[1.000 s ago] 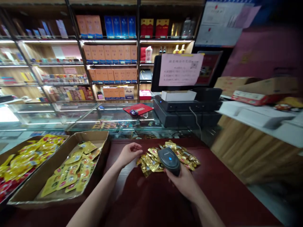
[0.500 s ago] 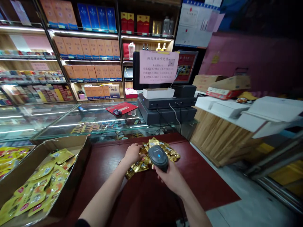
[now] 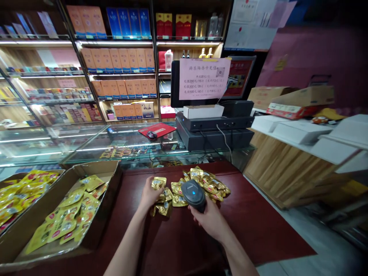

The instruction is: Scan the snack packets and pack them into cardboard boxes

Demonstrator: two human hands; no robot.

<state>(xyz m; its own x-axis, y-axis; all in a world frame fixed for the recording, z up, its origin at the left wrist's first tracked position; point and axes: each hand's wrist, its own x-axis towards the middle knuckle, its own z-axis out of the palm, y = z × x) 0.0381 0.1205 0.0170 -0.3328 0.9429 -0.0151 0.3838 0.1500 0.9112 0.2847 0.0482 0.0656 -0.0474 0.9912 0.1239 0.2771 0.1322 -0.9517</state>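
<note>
My right hand (image 3: 211, 218) is wrapped round the handle of a dark grey barcode scanner (image 3: 193, 193), a small blue light glowing on its top. The scanner's head hangs over a pile of small gold foil packets (image 3: 205, 178) on the dark red tabletop. To the left, my left hand (image 3: 150, 194) has its fingers closed on a gold packet (image 3: 158, 183). Several more gold packets (image 3: 163, 208) lie just below and beside those fingers, apart from the larger pile.
An open cardboard box (image 3: 113, 188) of yellow packets stands at left, another box of yellow packets (image 3: 25, 191) beyond it. Behind the table are a glass counter (image 3: 86, 149), a mouse (image 3: 151, 135) and a monitor with a pink notice (image 3: 204, 78). White boxes (image 3: 297, 132) sit at right.
My left hand has moved left, away from the main pile, and a gold packet now shows in its fingers. My right hand still holds the scanner over the pile. The view has shifted left.
</note>
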